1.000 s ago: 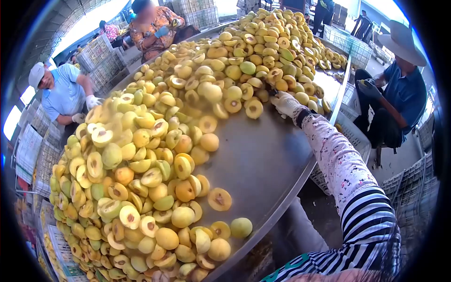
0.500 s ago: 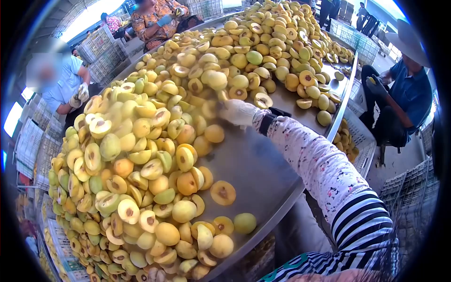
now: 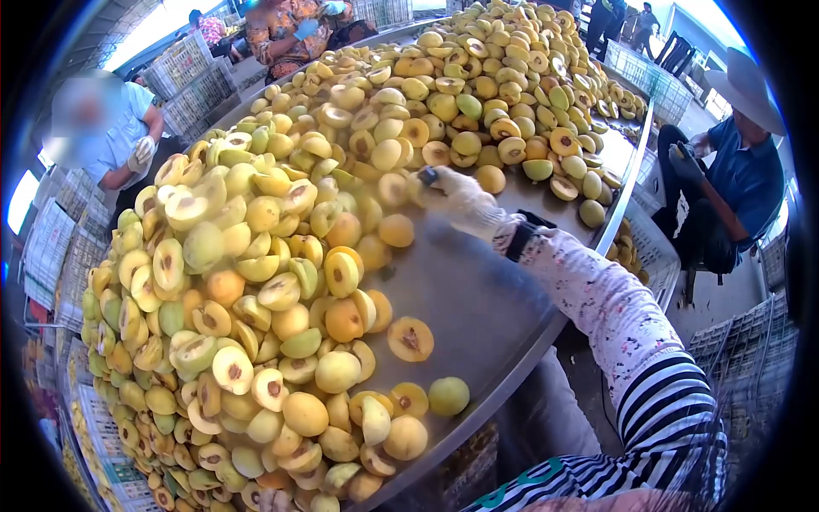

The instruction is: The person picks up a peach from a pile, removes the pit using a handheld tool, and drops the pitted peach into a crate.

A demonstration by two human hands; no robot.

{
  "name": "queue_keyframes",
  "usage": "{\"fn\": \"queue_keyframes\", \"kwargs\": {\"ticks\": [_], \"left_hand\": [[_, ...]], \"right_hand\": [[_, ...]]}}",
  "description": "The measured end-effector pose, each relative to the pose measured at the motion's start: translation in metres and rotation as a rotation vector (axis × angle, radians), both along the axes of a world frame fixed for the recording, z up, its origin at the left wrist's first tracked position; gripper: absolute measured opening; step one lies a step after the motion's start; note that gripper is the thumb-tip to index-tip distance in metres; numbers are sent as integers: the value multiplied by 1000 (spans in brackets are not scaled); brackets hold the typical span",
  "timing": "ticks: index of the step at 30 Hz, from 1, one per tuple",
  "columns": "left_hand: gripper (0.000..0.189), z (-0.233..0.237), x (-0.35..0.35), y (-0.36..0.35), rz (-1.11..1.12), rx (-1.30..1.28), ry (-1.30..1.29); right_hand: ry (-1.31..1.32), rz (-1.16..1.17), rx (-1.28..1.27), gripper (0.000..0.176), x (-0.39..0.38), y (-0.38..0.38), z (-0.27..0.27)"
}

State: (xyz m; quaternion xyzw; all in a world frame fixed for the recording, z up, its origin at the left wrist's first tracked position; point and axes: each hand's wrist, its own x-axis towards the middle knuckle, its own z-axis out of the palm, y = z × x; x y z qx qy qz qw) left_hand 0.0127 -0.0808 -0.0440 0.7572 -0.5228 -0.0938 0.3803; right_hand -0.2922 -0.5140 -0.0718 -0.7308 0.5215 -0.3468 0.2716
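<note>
My right hand (image 3: 459, 199), in a white glove with a patterned sleeve behind it, reaches over a big round steel table (image 3: 478, 299). It lies against the edge of a large heap of halved yellow peaches (image 3: 281, 256), next to one half (image 3: 394, 189). The fingers blur, and a small dark object (image 3: 427, 176) shows at their tips; what they grip is unclear. My left hand is out of view.
Other people sit round the table: one in light blue with gloves (image 3: 107, 136) at left, one in a floral top (image 3: 290, 26) at the back, one in a hat and dark blue (image 3: 734, 162) at right. Plastic crates (image 3: 657, 247) stand below the rim.
My right hand swept left from the far right of the table to the heap's edge, pushing peach halves, then drew back a little to the right.
</note>
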Motion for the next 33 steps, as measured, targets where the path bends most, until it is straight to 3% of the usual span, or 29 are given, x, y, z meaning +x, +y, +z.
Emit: {"fn": "queue_keyframes", "kwargs": {"ticks": [5, 8, 10, 11, 13, 14, 15, 19, 21, 24, 26, 29, 31, 32, 33], "left_hand": [[43, -2, 6, 6, 25, -4, 9], [44, -3, 10, 9, 28, -8, 21], [44, -2, 12, 12, 27, -18, 22], [44, -2, 13, 14, 27, -20, 24], [44, -1, 14, 15, 25, -26, 22], [44, -1, 15, 17, 26, -28, 22], [45, -2, 14, 17, 29, -29, 22], [45, -3, 13, 19, 31, -20, 21], [46, -2, 13, 20, 38, -22, 17], [46, -2, 15, 24, 57, -15, 19], [46, -3, 16, 26, 66, -18, 29], [47, -2, 20, 33, 75, -30, 35], [47, -2, 21, 37, 74, -32, 38], [48, -1, 22, 39, 72, -31, 39], [48, -1, 23, 41, 70, -30, 41]], "right_hand": [[309, 73, 169, 42, 41, -33, 42], [524, 183, 137, 44, 47, -35, 58], [570, 307, 224, 47, 46, -39, 48], [561, 436, 64, 47, 45, -49, 14], [460, 554, 3, 48, 44, -30, -7], [369, 546, 100, 48, 45, 5, 8], [360, 389, 215, 49, 49, 48, 44], [387, 162, -175, 46, 27, 7, -6], [434, -6, 137, 42, 5, -17, 19], [464, -141, 175, 51, -30, -31, 25], [335, -297, 358, 47, -33, -28, 38], [31, -420, 44, 30, -42, -72, -24], [-18, -146, -101, 24, -15, -54, -30], [267, -26, -139, 23, 14, -9, 16], [327, 28, -229, 27, 22, -23, -3]]}}
